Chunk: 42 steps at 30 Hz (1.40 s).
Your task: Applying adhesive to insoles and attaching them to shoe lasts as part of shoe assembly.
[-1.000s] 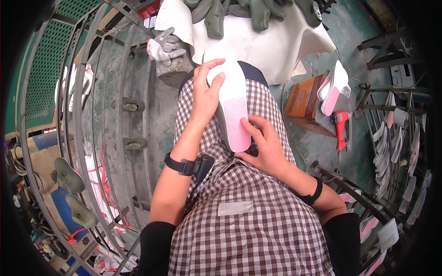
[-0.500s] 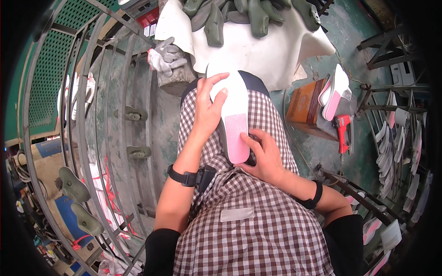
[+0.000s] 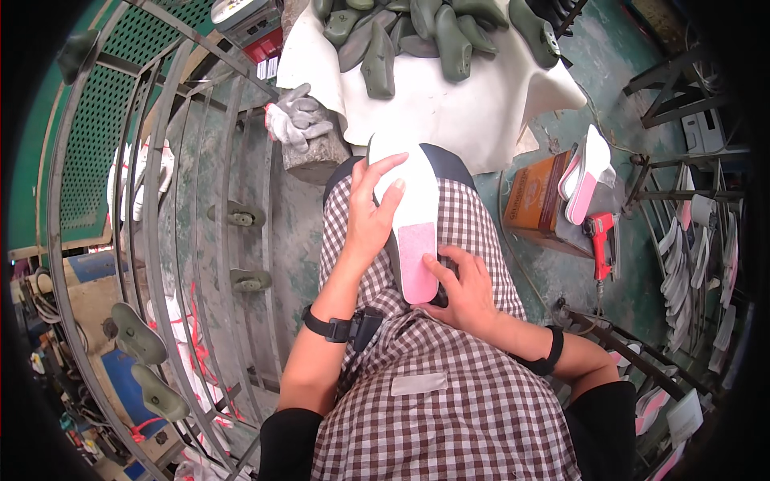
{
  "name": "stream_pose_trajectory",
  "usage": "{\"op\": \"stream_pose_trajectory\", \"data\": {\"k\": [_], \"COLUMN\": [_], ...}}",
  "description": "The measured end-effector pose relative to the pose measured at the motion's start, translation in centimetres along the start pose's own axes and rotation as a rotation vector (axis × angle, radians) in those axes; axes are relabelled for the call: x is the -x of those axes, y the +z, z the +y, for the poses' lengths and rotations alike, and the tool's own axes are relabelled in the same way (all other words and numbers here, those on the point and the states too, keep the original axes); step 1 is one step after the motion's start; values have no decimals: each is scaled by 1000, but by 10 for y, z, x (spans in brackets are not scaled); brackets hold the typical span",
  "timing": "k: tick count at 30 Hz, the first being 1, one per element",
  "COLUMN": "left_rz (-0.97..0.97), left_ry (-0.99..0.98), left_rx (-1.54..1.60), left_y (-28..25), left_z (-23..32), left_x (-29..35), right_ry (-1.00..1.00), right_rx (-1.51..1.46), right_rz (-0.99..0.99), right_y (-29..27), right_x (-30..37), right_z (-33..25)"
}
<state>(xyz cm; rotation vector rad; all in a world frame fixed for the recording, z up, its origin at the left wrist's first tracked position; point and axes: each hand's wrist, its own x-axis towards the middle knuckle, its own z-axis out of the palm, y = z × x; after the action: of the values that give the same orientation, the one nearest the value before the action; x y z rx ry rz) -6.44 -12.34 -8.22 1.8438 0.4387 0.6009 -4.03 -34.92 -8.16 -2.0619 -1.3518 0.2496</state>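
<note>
Insole (image 3: pixel 415 210), white with pink end, crossing the checked apron's (image 3: pixel 449 433) far edge. Left grip (image 3: pixel 369 220) clamped on its white part; right grip (image 3: pixel 467 295) clamped on its pink end.

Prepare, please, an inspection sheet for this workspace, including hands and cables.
Surface: white draped sheet, dark-green foot-shaped lasts piled on it.
Work things: long white sole piece with pink patch, above the lap.
Clutter: grey-and-white knit gloves; orange-brown cardboard box, with red handheld tool beside it.
Hands: left hand grips the sole piece's left side; right hand touches its pink end.
Cables: thin cord or hose below the tool.
Surroundings: grey metal rack left; white-and-pink flat pieces racked right.
</note>
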Motion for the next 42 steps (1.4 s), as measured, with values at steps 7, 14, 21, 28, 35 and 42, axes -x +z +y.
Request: {"op": "stream_pose_trajectory", "data": {"k": [7, 14, 21, 28, 35, 42], "left_rz": [-129, -142, -120, -173, -204, -196], "left_ry": [1, -60, 3, -43, -26, -38], "left_rx": [-103, -235, -320, -257, -294, -255], "left_y": [3, -14, -16, -7, -12, -14], "left_z": [13, 16, 11, 15, 22, 15], "left_x": [2, 14, 18, 17, 16, 14], "right_ry": [41, -59, 576, 1006, 1076, 455], "right_rx": [66, -91, 373, 479, 280, -527], "right_rz": [30, -39, 475, 355, 570, 386], "right_y": [-4, -14, -126, -129, -179, -140], "right_x": [7, -3, 87, 175, 164, 7], "right_z": [-1, 5, 195, 298, 264, 72]}}
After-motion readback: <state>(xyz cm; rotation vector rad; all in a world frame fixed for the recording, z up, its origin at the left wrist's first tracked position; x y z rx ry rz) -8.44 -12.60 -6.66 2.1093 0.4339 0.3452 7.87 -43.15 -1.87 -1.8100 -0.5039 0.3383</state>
